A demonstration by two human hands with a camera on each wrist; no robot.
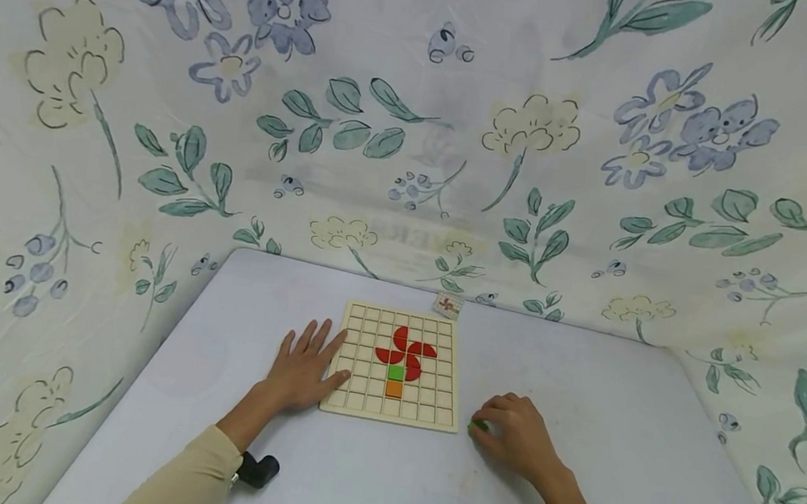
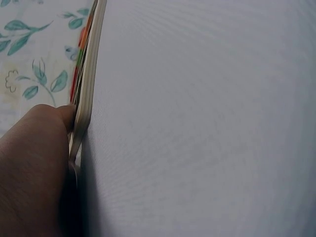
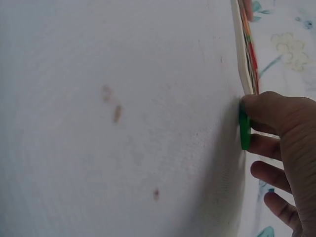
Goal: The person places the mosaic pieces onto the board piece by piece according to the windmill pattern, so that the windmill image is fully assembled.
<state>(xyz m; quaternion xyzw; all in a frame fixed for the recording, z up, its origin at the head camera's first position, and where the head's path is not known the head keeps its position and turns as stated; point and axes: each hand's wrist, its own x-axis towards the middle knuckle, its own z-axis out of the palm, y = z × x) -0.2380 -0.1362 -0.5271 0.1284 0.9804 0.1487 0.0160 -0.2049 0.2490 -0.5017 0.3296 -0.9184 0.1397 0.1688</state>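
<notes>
A square wooden grid board [image 1: 421, 412] lies on the white table. Set in its grid are several red rounded pieces [image 1: 401, 337] in a pinwheel, with a green square [image 1: 396, 373] and an orange square [image 1: 394, 389] below them. My left hand [image 1: 300, 372] rests at the board's left edge, fingers spread, thumb over the rim. Just right of the board's near right corner, my right hand [image 1: 513, 434] pinches a flat green piece [image 3: 245, 129] between thumb and fingers, close to the tabletop. Fingers partly hide that piece in the head view.
A small picture card [image 1: 448, 305] with a red pinwheel design lies behind the board's far right corner. Floral cloth [image 1: 420, 119] hangs behind the table [image 1: 585, 375]. Dark wrist cameras [image 1: 258, 470] sit under both forearms. A few brown specks [image 3: 117, 114] mark the tabletop.
</notes>
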